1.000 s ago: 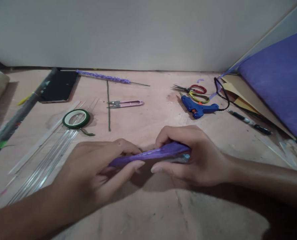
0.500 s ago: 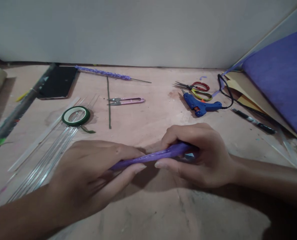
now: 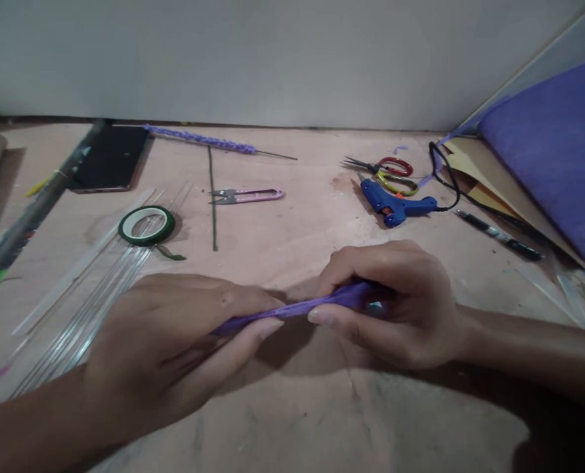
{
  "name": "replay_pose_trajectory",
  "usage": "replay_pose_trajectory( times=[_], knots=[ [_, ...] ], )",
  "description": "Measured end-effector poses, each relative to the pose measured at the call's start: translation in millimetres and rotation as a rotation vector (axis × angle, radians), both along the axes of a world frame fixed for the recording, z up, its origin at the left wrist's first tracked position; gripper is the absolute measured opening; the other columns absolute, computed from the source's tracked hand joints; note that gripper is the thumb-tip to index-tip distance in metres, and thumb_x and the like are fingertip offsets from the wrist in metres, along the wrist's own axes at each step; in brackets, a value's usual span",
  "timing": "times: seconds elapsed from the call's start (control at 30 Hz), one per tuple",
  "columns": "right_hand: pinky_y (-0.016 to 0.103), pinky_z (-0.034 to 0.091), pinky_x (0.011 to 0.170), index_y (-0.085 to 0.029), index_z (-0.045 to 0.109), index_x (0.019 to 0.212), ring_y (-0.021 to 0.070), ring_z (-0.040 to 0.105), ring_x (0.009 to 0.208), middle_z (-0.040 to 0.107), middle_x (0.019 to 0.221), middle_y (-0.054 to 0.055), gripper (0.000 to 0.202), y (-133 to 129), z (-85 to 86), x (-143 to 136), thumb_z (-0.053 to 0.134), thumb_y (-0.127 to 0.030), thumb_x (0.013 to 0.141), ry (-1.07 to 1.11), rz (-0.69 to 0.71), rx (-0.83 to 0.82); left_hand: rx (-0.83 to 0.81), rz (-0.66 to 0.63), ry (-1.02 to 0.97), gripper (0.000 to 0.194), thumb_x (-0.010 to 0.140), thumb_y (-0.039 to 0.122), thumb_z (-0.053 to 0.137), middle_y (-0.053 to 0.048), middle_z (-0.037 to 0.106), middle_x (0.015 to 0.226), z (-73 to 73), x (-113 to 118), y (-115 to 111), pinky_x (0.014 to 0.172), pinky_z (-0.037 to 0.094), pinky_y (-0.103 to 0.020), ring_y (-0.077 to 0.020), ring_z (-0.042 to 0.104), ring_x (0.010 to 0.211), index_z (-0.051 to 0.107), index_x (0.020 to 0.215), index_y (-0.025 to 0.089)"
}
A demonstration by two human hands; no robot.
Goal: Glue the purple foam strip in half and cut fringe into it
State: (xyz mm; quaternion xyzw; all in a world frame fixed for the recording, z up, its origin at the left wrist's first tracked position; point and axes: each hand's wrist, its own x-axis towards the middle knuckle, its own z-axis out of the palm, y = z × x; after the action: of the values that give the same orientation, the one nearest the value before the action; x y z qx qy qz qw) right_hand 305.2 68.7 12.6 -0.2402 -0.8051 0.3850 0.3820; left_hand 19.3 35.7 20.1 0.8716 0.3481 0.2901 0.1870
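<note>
A folded or layered purple strip point(image 3: 304, 307) is stretched between my two hands, above the front part of the table. My left hand point(image 3: 184, 335) pinches its left end between thumb and fingers. At the other end, my right hand point(image 3: 390, 302) is closed on the strip, with the thumb below and the index finger above. A small light-blue bit shows inside the curl of my right hand. The strip's far ends are hidden in my palms.
Green tape point(image 3: 147, 225) lies on clear sticks at left, near a phone point(image 3: 109, 157). Behind are a purple fuzzy stem point(image 3: 203, 139), a green stem point(image 3: 212, 217) and pink snips point(image 3: 253, 196). Scissors point(image 3: 395, 167), a blue glue gun point(image 3: 395, 203) and a pen point(image 3: 499, 235) lie right.
The two hands and the strip have kept nearly the same pose. The strip's middle looks slightly flatter between the fingertips, and the whole view has shifted a little.
</note>
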Motion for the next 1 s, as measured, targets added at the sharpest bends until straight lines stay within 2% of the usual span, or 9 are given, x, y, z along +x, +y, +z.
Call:
replay_pose_trajectory(
  times=[0.17, 0.33, 0.47, 0.7, 0.8, 0.9, 1.0],
  knots=[
    [0.024, 0.035, 0.042, -0.020, 0.076, 0.096, 0.0053, 0.047, 0.050, 0.071, 0.073, -0.006, 0.012, -0.3, -2.0, 1.0, 0.086, -0.014, 0.100, -0.024, -0.012, 0.072, -0.017, -0.032, 0.026, 0.020, 0.120, 0.032, 0.063, 0.005, 0.094, 0.101, 0.1, -2.2, 0.4, 0.067, 0.070, -0.027, -0.0192, 0.090, 0.078, 0.082, 0.125, 0.031],
    [0.024, 0.040, 0.044, -0.020, 0.076, 0.097, 0.0057, 0.051, 0.052, 0.075, 0.077, -0.005, 0.012, 0.7, -3.4, 1.5, 0.085, -0.017, 0.105, -0.020, -0.002, 0.113, -0.033, 0.024, -0.033, 0.019, 0.117, 0.032, 0.067, 0.006, 0.093, 0.100, -3.2, 2.7, -3.3, 0.064, 0.070, -0.029, -0.0191, 0.089, 0.076, 0.084, 0.126, 0.035],
    [0.023, 0.042, 0.045, -0.020, 0.076, 0.097, 0.0064, 0.054, 0.053, 0.075, 0.077, -0.004, 0.012, 1.4, -2.0, 2.6, 0.083, -0.016, 0.107, -0.018, 0.014, 0.131, -0.045, 0.062, -0.099, 0.022, 0.115, 0.026, 0.072, 0.008, 0.093, 0.105, -4.8, 5.8, -8.4, 0.069, 0.070, -0.026, -0.0165, 0.089, 0.081, 0.083, 0.128, 0.040],
    [0.018, 0.042, 0.051, -0.016, 0.076, 0.095, 0.0033, 0.053, 0.056, 0.072, 0.077, -0.005, 0.015, 2.3, -6.2, 2.6, 0.085, -0.018, 0.107, 0.008, 0.030, 0.121, -0.022, 0.013, -0.112, 0.016, 0.115, 0.027, 0.069, 0.004, 0.093, 0.103, -8.3, 4.4, -3.6, 0.066, 0.064, -0.024, -0.0140, 0.085, 0.073, 0.081, 0.124, 0.032],
    [0.019, 0.043, 0.053, -0.017, 0.075, 0.096, 0.0037, 0.054, 0.057, 0.068, 0.076, -0.006, 0.015, 5.4, -9.6, 4.2, 0.085, -0.021, 0.107, -0.047, 0.041, 0.130, -0.022, 0.018, -0.083, 0.013, 0.115, 0.027, 0.065, 0.005, 0.088, 0.086, -9.6, 6.4, -1.6, 0.056, 0.055, -0.026, -0.0136, 0.077, 0.061, 0.078, 0.112, 0.029],
    [0.024, 0.049, 0.060, -0.018, 0.075, 0.105, 0.0079, 0.064, 0.063, 0.074, 0.080, -0.004, 0.014, 10.3, -11.5, 6.4, 0.084, -0.028, 0.107, -0.116, 0.046, 0.197, -0.045, 0.037, -0.060, 0.012, 0.113, 0.025, 0.066, 0.008, 0.079, 0.072, -9.3, 8.1, -2.3, 0.051, 0.046, -0.027, -0.0117, 0.065, 0.048, 0.073, 0.104, 0.028],
    [0.036, 0.056, 0.082, -0.018, 0.074, 0.120, 0.0187, 0.078, 0.086, 0.086, 0.100, 0.004, 0.022, 12.8, -10.9, 5.4, 0.081, -0.036, 0.109, -0.183, 0.043, 0.368, -0.039, 0.026, -0.065, 0.012, 0.113, 0.022, 0.066, 0.009, 0.079, 0.076, -8.1, 8.7, -4.5, 0.057, 0.051, -0.025, -0.0109, 0.066, 0.052, 0.072, 0.105, 0.029]
  ],
)
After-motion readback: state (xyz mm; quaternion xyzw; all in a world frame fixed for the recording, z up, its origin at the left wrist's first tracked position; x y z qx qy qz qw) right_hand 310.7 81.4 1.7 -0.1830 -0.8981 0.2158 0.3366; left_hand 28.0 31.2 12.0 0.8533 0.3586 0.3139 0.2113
